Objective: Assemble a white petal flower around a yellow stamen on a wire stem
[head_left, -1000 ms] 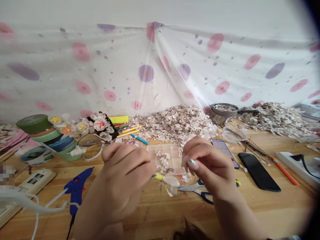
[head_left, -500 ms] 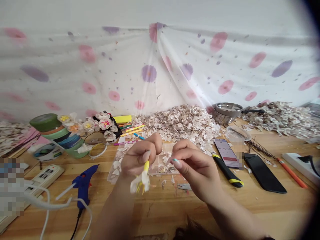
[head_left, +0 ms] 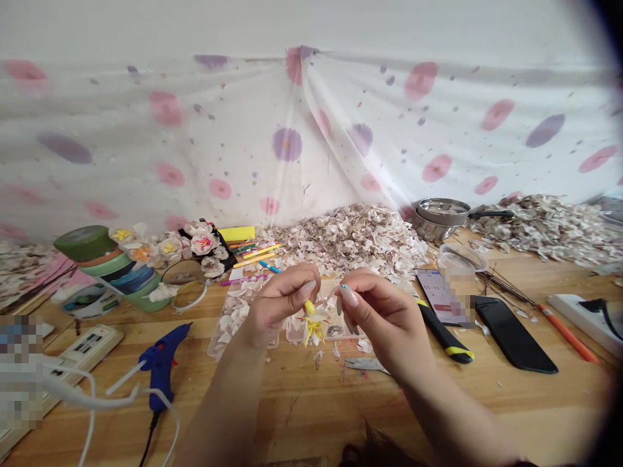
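Observation:
Pinched in my left hand (head_left: 287,298) is the yellow stem end of a handmade flower (head_left: 315,329), which hangs downward with white petals and yellow stamens. My right hand (head_left: 384,314) is close beside it on the right, thumb and forefinger pressed together on a small white petal (head_left: 333,292), mostly hidden by the fingertips. Under both hands lies a clear plastic tray (head_left: 214,347) with loose white petals in its compartments. Grey scissor blades (head_left: 363,364) rest on the table below my right hand.
A blue glue gun (head_left: 165,360) and a power strip (head_left: 92,353) lie left, near stacked tape rolls (head_left: 87,241) and finished flowers (head_left: 202,243). Behind is a heap of petals (head_left: 355,240). At right are a yellow-black cutter (head_left: 445,334), a phone (head_left: 433,285) and a black case (head_left: 516,334).
My left hand has moved right with the flower, bringing it closer to my right hand. The flower now points more straight down. My right hand has shifted slightly and stays pinched.

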Available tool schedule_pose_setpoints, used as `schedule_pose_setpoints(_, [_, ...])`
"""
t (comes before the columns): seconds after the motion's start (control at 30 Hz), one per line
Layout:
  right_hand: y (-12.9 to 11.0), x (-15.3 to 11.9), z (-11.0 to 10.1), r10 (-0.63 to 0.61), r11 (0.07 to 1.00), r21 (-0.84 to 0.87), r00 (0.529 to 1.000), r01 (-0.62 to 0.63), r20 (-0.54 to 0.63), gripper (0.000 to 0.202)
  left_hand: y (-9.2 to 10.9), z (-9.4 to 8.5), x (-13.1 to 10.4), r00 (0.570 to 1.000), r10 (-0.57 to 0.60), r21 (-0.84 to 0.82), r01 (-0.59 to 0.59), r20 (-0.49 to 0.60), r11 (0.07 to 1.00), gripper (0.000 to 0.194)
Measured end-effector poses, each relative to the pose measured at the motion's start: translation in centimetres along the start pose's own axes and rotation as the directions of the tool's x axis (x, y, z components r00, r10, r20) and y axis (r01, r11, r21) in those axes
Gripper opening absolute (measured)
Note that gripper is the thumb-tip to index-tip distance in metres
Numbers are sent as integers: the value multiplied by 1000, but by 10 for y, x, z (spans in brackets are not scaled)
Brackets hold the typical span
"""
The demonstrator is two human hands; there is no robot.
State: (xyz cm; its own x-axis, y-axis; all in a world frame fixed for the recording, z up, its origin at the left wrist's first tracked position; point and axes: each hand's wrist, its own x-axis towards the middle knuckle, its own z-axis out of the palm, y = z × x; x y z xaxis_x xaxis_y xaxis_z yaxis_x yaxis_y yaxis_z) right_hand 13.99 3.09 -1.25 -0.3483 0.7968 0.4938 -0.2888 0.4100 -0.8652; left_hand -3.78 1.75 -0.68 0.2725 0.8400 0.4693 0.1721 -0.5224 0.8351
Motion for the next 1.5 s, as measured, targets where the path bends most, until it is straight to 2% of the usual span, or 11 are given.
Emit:
schedule_pose_setpoints(0.17, [-3, -4, -2, -78, 996, -36, 994, 81, 70, 12, 5, -1, -4, 999, 42, 98, -41, -7, 994, 43])
schedule_pose_setpoints(0.3, [-7, -10, -5, -194, 979, -25, 963, 202, 186, 8, 15, -1, -7, 987, 163, 207, -157, -14, 966, 43])
schedule_pose_setpoints(0.43, [-10, -12, -7, -234, 972, 15, 946, 236, 225, 18, 24, -3, -11, 975, 224, 276, -216, 3, 937, 39])
schedule_pose_setpoints(0.53, [-11, -11, -6, -229, 972, 4, 947, 235, 225, 17, 23, -3, -12, 982, 187, 201, -185, 9, 962, 40])
schedule_pose_setpoints(0.63, [-11, -9, -4, -210, 977, 9, 955, 213, 209, 14, 17, 1, -11, 996, 93, 35, -92, -18, 995, 40])
schedule_pose_setpoints(0.77, [-9, -6, -4, -196, 980, 15, 966, 196, 167, 13, 7, 8, -9, 999, -24, -185, 14, -49, 983, 38])
schedule_pose_setpoints(0.93, [-5, -6, -5, -199, 980, 24, 969, 197, 148, 14, 0, 10, -9, 995, -82, -266, 64, -55, 962, 35])
schedule_pose_setpoints(1.1, [-9, -9, -7, -186, 982, 8, 971, 187, 149, 18, 3, 10, -9, 991, -96, -322, 59, -98, 945, 36])
schedule_pose_setpoints(1.2, [-10, -9, -8, -174, 984, -22, 979, 177, 107, 18, 4, 13, -8, 983, -119, -366, 62, -137, 929, 36])
schedule_pose_setpoints(1.33, [-8, -7, -6, -153, 987, -43, 986, 156, 66, 18, 2, 16, -5, 962, -188, -452, 80, -198, 888, 35])
schedule_pose_setpoints(1.5, [-1, -2, -4, -153, 987, -53, 988, 154, 26, 18, 4, 18, -1, 923, -313, -570, 138, -222, 810, 33])
